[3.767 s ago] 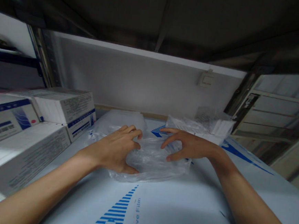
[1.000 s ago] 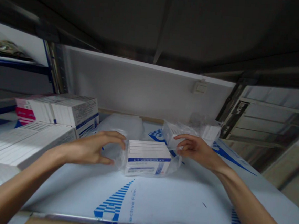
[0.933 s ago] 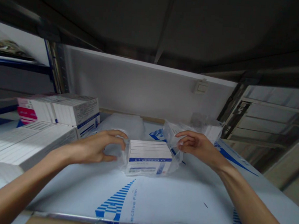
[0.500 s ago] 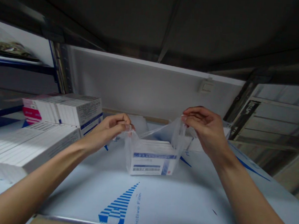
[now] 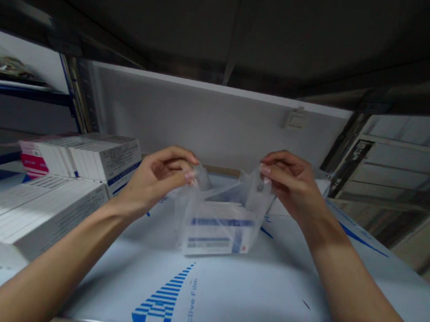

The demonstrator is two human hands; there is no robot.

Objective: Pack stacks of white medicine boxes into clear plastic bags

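A clear plastic bag [image 5: 251,196] stands on the film-covered shelf with white-and-blue boxes [image 5: 218,235] inside it. My left hand [image 5: 163,177] pinches the bag's left upper edge between thumb and fingers. On the other side, my right hand [image 5: 288,179] grips the right upper edge the same way. Between the two hands the mouth of the bag is spread apart. The boxes sit low in the bag, their printed side facing me; print on them is blurred.
Rows of white boxes [image 5: 43,212] are stacked at the left, with pink-ended boxes [image 5: 34,161] behind. Blue-printed protective film covers the shelf [image 5: 249,297]. A dark shelf [image 5: 173,24] hangs overhead. Metal posts [image 5: 344,146] stand at both sides, and a wall switch [image 5: 296,121] is at the back.
My left hand has risen and taken hold higher, lifting the left edge of the bag. My right hand stays almost in place. The view has shifted slightly.
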